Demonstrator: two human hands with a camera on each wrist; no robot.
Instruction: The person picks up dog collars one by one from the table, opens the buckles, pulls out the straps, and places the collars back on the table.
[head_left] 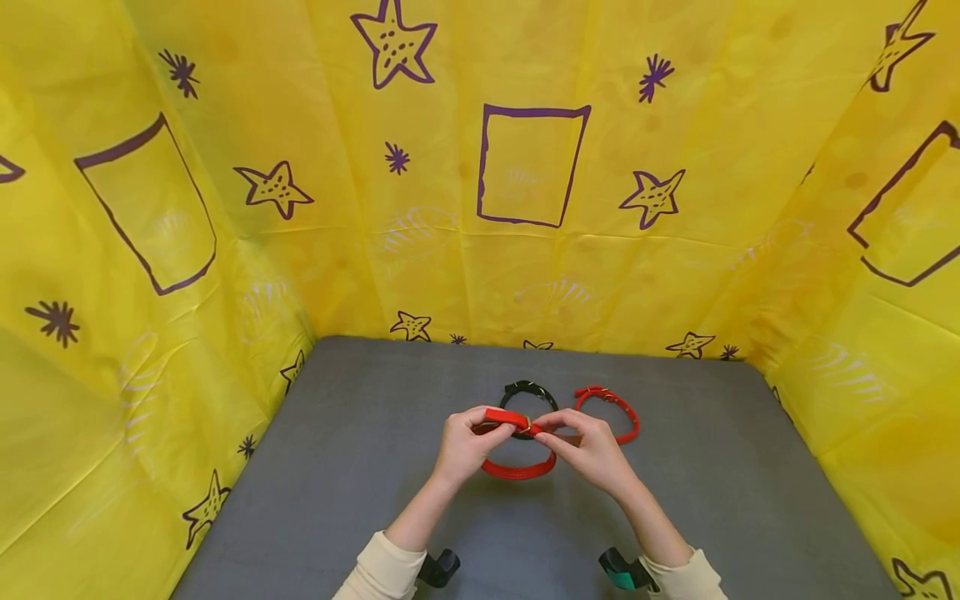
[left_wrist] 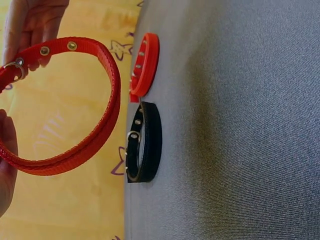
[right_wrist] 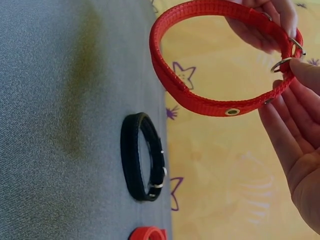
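Observation:
Both hands hold a red collar (head_left: pixel 517 472) above the grey table, its loop hanging toward the person. My left hand (head_left: pixel 463 446) pinches the strap on the left of the metal buckle (head_left: pixel 527 425). On the other side, my right hand (head_left: pixel 588 446) grips the strap end between thumb and fingers. Metal eyelets and a ring (right_wrist: pixel 281 65) on the collar (right_wrist: pixel 167 65) show in the right wrist view. Behind the hands lies a black collar (head_left: pixel 529 386), partly covered by them in the head view. A second red collar (head_left: pixel 630 417) lies to its right.
The grey table (head_left: pixel 360 433) extends around the hands. Yellow fabric (head_left: pixel 450 275) printed with purple stars rises at the back and both sides. Dark wrist devices (head_left: pixel 442 569) sit beside the light sleeves (head_left: pixel 386 567).

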